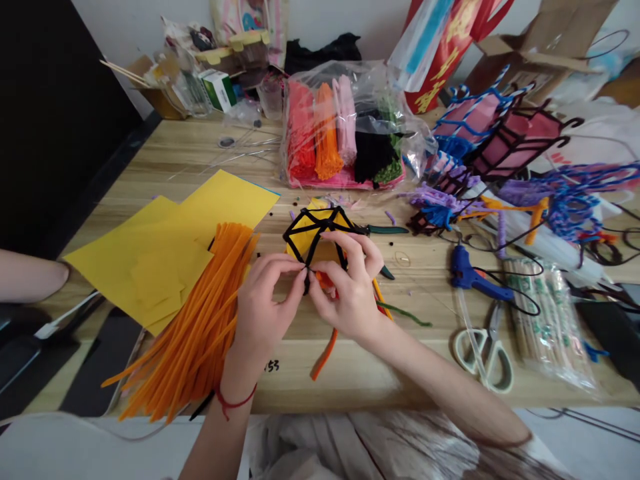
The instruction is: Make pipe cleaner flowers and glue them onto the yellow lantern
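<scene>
In the middle of the table is a lantern frame (327, 223) of black pipe cleaners with yellow paper panels. My left hand (265, 300) pinches its near corner between thumb and finger. Right beside it, my right hand (350, 287) also has thumb and fingers closed on the frame, with the index finger over its top. Orange and green pipe cleaners stick out under my right hand; one orange pipe cleaner (325, 355) points toward me. What lies beneath my palms is hidden. Dark green-handled pliers (387, 230) lie just behind the frame, partly covered.
Orange pipe cleaners (200, 320) and yellow paper sheets (225, 200) lie at left. A plastic bag of colored pipe cleaners (345, 133) is behind. At right are a blue glue gun (475, 277), scissors (485, 353) and pink lanterns (520, 143). Another person's arm (30, 277) rests at far left.
</scene>
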`<state>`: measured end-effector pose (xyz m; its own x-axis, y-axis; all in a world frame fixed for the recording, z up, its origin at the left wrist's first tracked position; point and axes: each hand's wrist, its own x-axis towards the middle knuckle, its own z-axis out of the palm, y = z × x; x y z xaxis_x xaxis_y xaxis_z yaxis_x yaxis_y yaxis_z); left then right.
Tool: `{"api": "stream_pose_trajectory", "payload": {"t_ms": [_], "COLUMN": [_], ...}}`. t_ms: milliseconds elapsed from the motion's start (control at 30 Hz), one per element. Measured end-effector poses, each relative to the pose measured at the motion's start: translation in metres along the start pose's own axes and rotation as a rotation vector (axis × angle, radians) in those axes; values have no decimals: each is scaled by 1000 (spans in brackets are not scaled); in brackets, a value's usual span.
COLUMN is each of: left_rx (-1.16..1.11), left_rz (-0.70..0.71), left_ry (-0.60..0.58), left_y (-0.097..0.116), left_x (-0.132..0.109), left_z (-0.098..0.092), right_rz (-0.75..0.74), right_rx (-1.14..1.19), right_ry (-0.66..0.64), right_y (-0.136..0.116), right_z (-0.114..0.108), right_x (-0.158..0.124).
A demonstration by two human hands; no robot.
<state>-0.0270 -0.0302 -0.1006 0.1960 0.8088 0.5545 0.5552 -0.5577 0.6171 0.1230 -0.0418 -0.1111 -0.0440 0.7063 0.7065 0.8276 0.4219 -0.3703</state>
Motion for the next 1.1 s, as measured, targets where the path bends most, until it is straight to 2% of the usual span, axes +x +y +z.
{"api": "stream_pose_trajectory", "payload": {"t_ms": [167,300,667,900,1100], "left_rx": [-9,0,4,-24,-93], "left_rz": [-1,10,24,29,-50], "left_ry": [2,-12,7,8,14], "left_y": [-2,-4,-5,-10,-10], "left_x": [-2,-3,-4,-4,-4], "left_z": [0,-1,1,-2,-2], "right_rz": [-24,-90,-118,-110,-188], "right_rx": [-23,-41,45,74,-99], "right_ry": [75,59,78,12,-34], "right_y": [1,6,13,15,16], "right_z": [5,6,9,-3,-3], "right_x": [0,0,-2,6,-2]}}
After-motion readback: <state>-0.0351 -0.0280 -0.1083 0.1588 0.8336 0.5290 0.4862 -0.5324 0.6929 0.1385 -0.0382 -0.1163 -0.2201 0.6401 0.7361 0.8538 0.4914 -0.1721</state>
